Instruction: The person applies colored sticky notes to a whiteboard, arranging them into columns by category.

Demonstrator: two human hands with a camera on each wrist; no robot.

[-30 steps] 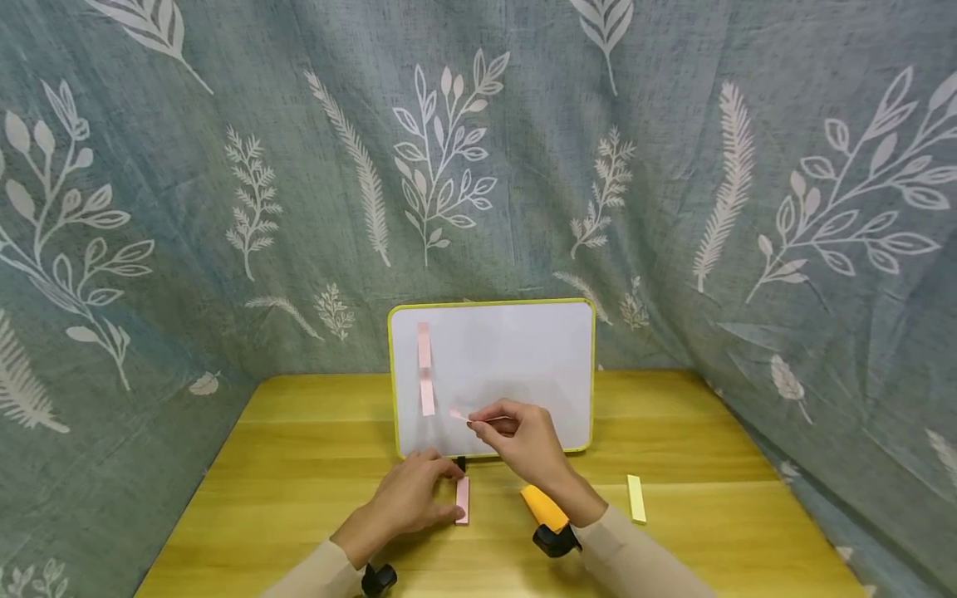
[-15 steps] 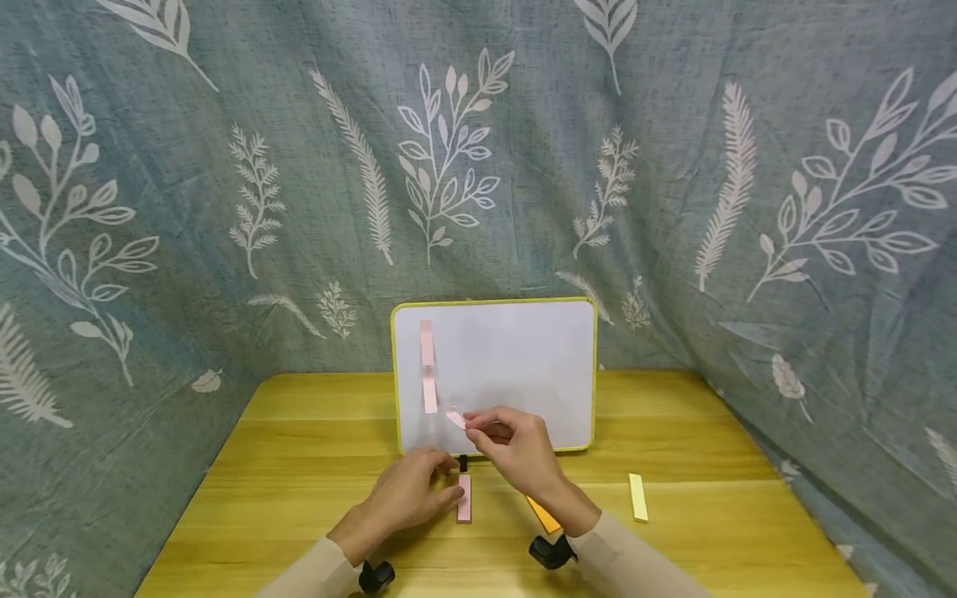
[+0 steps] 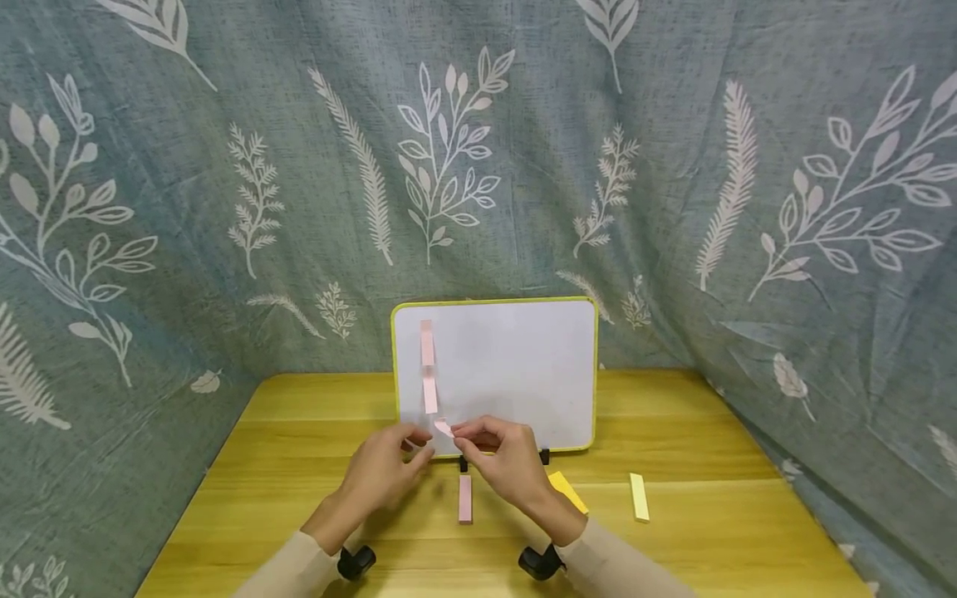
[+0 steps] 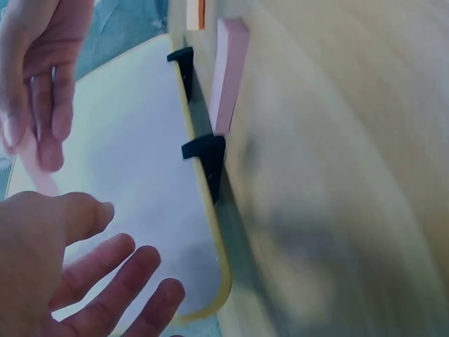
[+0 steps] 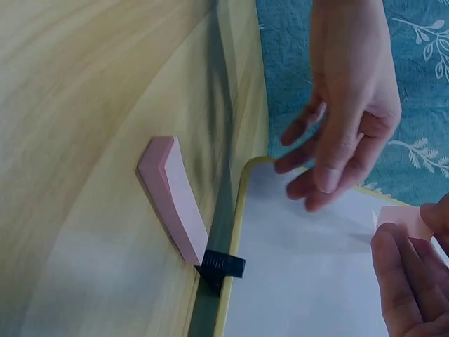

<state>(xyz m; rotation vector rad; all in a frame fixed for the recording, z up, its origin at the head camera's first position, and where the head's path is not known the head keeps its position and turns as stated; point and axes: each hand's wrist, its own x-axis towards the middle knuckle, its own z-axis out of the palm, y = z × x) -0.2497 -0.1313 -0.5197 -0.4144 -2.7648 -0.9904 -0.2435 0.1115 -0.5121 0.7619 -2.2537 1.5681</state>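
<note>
My right hand (image 3: 503, 455) pinches a pink sticky note (image 3: 444, 427) between thumb and fingers, before the lower left of a whiteboard (image 3: 516, 365) with a yellow rim. The note's free end points left and bends a little. My left hand (image 3: 385, 467) is just left of it, fingers apart and loosely bent, holding nothing; the left wrist view shows its spread fingers (image 4: 140, 270). Two pink sticky notes, an upper one (image 3: 427, 342) and a lower one (image 3: 429, 394), are stuck in a column on the board. A pink sticky-note pad (image 3: 465, 499) lies on the table between my forearms.
An orange-yellow sticky-note pad (image 3: 568, 492) lies partly behind my right wrist. Further right is a pale yellow pad (image 3: 639, 497). Black feet, one (image 3: 545, 456) at the right, hold the board up on the wooden table (image 3: 718, 531). A leaf-patterned cloth (image 3: 478, 166) hangs behind.
My left hand has left the pink pad and moved up and left toward the board. My right hand has shifted left and slightly down with the pink note, uncovering the right black foot.
</note>
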